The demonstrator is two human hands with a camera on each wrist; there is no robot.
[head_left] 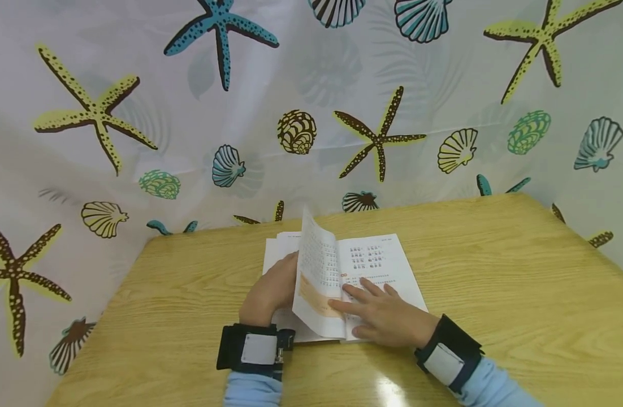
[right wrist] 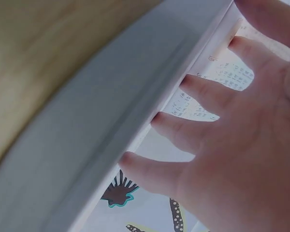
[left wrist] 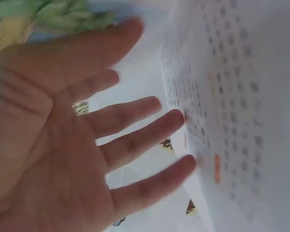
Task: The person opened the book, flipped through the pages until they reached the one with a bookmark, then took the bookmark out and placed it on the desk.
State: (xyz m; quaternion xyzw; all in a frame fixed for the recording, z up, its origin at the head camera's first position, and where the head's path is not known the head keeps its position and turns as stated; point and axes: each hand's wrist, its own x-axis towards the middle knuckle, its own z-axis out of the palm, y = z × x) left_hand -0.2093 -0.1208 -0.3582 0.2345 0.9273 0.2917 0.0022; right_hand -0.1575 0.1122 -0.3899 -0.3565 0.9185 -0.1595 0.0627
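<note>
An open book (head_left: pixel 377 254) with printed text lies on the wooden table. One leaf (head_left: pixel 316 254) stands raised near the spine, curving up to the left, with an orange patch low on it. My left hand (head_left: pixel 273 288) is on the left side of the book, its fingers hidden behind that leaf in the head view. From the left wrist, the fingers (left wrist: pixel 150 137) appear spread and straight, tips right at the printed page. My right hand (head_left: pixel 383 314) rests on the right page, fingers fanned out toward the spine. The right wrist view shows these fingertips (right wrist: pixel 183 82) along a page edge.
The wooden table (head_left: pixel 494 265) extends around the book on all sides. Behind it hangs a white cloth (head_left: pixel 311 68) printed with starfish and shells. Each wrist wears a black strap (head_left: pixel 449 353) over a light blue sleeve. A colourful picture (left wrist: pixel 72 14) shows past the left thumb.
</note>
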